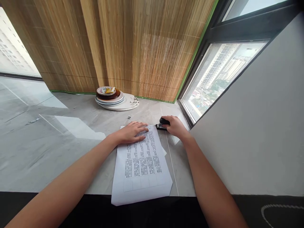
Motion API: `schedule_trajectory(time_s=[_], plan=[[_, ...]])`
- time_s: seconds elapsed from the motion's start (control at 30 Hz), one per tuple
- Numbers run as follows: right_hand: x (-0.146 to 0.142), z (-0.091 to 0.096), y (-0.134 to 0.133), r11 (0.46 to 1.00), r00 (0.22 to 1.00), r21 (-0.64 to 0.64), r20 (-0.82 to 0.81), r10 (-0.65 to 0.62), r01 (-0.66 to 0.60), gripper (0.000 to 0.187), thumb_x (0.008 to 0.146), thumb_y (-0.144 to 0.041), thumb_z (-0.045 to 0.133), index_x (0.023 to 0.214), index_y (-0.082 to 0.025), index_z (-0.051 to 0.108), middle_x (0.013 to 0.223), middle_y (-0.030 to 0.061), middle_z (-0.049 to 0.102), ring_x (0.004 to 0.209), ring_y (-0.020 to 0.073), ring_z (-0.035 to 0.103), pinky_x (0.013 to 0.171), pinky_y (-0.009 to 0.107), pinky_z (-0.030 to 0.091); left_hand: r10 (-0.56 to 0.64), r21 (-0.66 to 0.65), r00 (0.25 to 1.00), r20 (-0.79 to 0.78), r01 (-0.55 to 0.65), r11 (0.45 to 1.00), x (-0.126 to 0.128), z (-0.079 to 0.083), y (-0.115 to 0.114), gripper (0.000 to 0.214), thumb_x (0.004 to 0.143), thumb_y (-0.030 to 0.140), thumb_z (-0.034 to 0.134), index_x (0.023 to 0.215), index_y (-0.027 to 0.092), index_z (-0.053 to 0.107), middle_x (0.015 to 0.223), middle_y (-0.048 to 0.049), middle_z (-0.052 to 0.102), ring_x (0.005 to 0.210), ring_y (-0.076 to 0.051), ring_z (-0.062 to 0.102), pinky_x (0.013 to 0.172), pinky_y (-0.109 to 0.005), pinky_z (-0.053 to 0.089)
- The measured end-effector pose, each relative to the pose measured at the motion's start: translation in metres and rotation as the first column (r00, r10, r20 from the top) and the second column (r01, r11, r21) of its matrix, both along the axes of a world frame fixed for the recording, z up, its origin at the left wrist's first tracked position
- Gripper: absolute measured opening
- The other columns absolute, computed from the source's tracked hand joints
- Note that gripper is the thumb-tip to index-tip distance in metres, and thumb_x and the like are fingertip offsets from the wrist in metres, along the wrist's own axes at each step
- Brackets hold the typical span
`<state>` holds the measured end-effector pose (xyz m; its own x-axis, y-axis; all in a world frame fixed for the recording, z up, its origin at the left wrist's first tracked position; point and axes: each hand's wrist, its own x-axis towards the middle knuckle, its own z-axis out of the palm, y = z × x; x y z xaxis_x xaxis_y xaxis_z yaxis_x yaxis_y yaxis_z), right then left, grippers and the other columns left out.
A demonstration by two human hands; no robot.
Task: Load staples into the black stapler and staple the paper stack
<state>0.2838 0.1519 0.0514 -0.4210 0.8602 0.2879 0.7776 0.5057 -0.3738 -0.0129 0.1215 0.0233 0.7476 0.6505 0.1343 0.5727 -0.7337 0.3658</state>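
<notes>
Printed sheets of paper [144, 167] lie on the grey stone-look ledge, their near end sticking out past its front edge. My left hand [131, 132] rests flat on the far part of the sheets, fingers spread. A black stapler [163, 121] stands at the sheets' far right corner, its front end close to the paper edge. My right hand [175, 126] is closed around the back of the stapler. Whether the paper corner sits inside the stapler's jaws I cannot tell. Two small staple strips [129, 117] lie beyond my left hand.
A stack of plates [110, 100] stands at the back, by a hanging bamboo blind [133, 47]. To the right are a window frame [187, 110] and a white wall [256, 126]. Small bits [33, 121] lie on the ledge at left.
</notes>
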Motion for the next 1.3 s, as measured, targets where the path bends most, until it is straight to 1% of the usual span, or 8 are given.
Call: schedule_trajectory(time_s=[0.1,0.23,0.33,0.47,0.6,0.7,1.03,1.3], plan=[[0.001,0.002,0.0,0.997,0.997,-0.022,-0.034,0.073,-0.074,0.006,0.083,-0.017,0.067,0.084,-0.024,0.067,0.077,0.0015,0.068,0.075,0.0214,0.059,0.068,0.032,0.039,-0.003,-0.003,1.0,-0.008,0.003,1.0,0.003,0.001,-0.002,0.047,0.102,0.054,0.052,0.142,0.03,0.06,0.163,-0.0084,0.043,0.145,-0.032,0.042,0.121,-0.048,0.024],[-0.001,0.003,-0.002,0.987,0.985,-0.032,-0.067,0.158,-0.16,0.007,0.085,-0.018,0.066,0.087,-0.023,0.07,0.082,0.0013,0.072,0.078,0.0211,0.061,0.073,0.033,0.043,-0.046,-0.014,0.999,-0.02,0.045,0.999,0.006,-0.001,-0.004,0.048,0.107,0.043,0.045,0.155,0.041,0.045,0.169,-0.0018,0.035,0.151,-0.029,0.036,0.125,-0.05,0.016],[-0.005,0.004,-0.005,0.978,0.976,-0.045,-0.077,0.202,-0.206,0.018,0.085,-0.016,0.069,0.1,-0.025,0.074,0.095,0.0025,0.076,0.09,0.0231,0.064,0.081,0.036,0.047,-0.054,-0.013,0.998,-0.027,0.054,0.998,0.007,-0.002,-0.007,0.051,0.107,0.036,0.044,0.157,0.047,0.039,0.171,0.0019,0.029,0.155,-0.027,0.031,0.127,-0.052,0.009],[-0.01,0.007,-0.009,0.969,0.968,-0.054,-0.078,0.237,-0.241,0.029,0.085,-0.016,0.072,0.112,-0.025,0.075,0.104,0.0042,0.077,0.098,0.0249,0.067,0.088,0.039,0.05,-0.062,-0.012,0.996,-0.069,0.061,0.998,0.009,0.001,-0.009,0.054,0.108,0.031,0.04,0.159,0.047,0.034,0.173,0.0025,0.023,0.157,-0.028,0.026,0.128,-0.056,0.005],[-0.016,0.003,-0.011,0.966,0.956,-0.052,-0.161,0.244,-0.255,0.038,0.088,-0.017,0.071,0.124,-0.028,0.072,0.112,0.0043,0.076,0.103,0.0242,0.069,0.093,0.039,0.052,-0.06,-0.025,0.992,-0.111,0.057,0.998,0.01,0.003,-0.01,0.056,0.108,0.034,0.038,0.161,0.049,0.029,0.175,0.0045,0.013,0.159,-0.028,0.021,0.128,-0.057,0.005],[-0.019,-0.003,-0.01,0.969,0.952,-0.019,-0.192,0.24,-0.248,0.046,0.088,-0.014,0.069,0.131,-0.029,0.069,0.109,0.0033,0.076,0.102,0.0245,0.068,0.094,0.04,0.051,-0.057,-0.028,0.989,-0.139,0.053,0.998,0.009,0.002,-0.01,0.055,0.109,0.038,0.036,0.162,0.05,0.026,0.175,0.0059,0.009,0.16,-0.028,0.018,0.129,-0.057,0.003],[-0.024,-0.007,-0.011,0.971,0.97,0.003,-0.05,0.238,-0.239,0.037,0.089,-0.009,0.063,0.118,-0.03,0.072,0.095,0.002,0.072,0.092,0.0242,0.06,0.085,0.036,0.045,-0.059,-0.01,0.986,-0.154,0.058,0.998,0.01,0.001,-0.011,0.058,0.108,0.035,0.038,0.162,0.05,0.025,0.176,0.0041,0.009,0.16,-0.028,0.018,0.128,-0.062,0.003],[-0.026,-0.009,-0.01,0.972,0.971,0.002,-0.051,0.235,-0.235,0.04,0.088,-0.008,0.063,0.122,-0.03,0.07,0.098,0.003,0.072,0.094,0.0247,0.06,0.085,0.036,0.043,-0.059,0.013,0.988,-0.139,0.062,0.998,0.01,-0.002,-0.009,0.057,0.108,0.036,0.039,0.161,0.051,0.026,0.175,0.0037,0.013,0.16,-0.029,0.02,0.128,-0.063,0.003]])
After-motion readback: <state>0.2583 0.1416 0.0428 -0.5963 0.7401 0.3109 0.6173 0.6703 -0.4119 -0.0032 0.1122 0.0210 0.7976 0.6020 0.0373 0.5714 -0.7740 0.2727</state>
